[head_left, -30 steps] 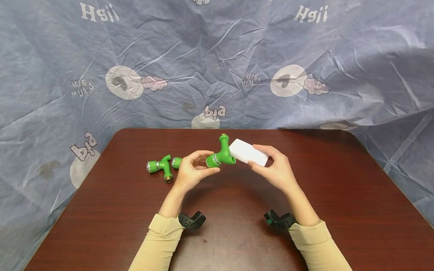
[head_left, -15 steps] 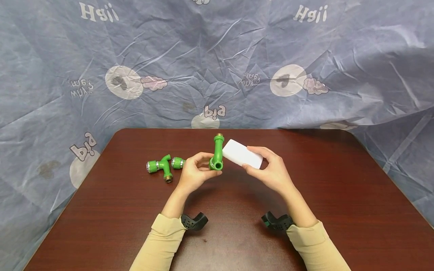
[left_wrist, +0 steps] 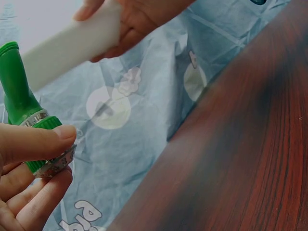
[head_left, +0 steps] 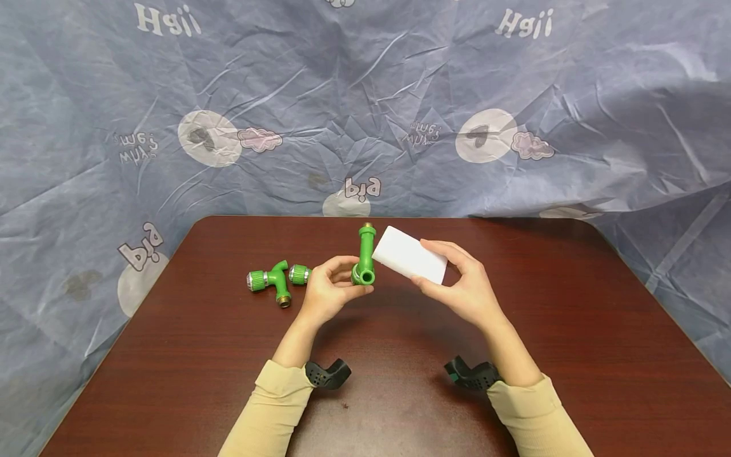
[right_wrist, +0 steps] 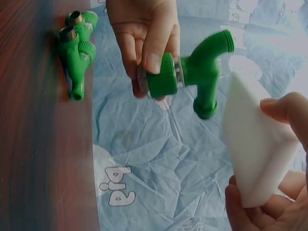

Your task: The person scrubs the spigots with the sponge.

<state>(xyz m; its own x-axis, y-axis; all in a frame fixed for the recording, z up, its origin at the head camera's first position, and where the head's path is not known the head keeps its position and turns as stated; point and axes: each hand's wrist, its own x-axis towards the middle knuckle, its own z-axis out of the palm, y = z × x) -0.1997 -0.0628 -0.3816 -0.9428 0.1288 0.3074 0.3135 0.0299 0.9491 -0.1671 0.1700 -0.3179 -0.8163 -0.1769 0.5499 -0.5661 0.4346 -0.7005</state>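
Observation:
My left hand (head_left: 328,289) pinches a green tap (head_left: 367,251) by its ribbed knob, thumb on one side and fingers on the other. The right wrist view shows the knob (right_wrist: 162,77) in the fingers, with the curved spout and the threaded inlet sticking out. A white sponge block (head_left: 412,255) is gripped by my right hand (head_left: 465,282) between thumb and fingers. In the head view the sponge's near corner lies close beside the tap's pipe; I cannot tell if they touch. Both things are held above the table.
On the brown table (head_left: 394,393), left of my left hand, lies another green tap (head_left: 276,280) with a brass end. A further green tap (head_left: 299,274) is partly hidden behind that hand. A blue-grey printed cloth (head_left: 365,95) hangs behind the table.
The tap in my left hand has turned, so its open end now faces me. The sponge has shifted slightly left, then up and tilted. The taps on the table stay put.

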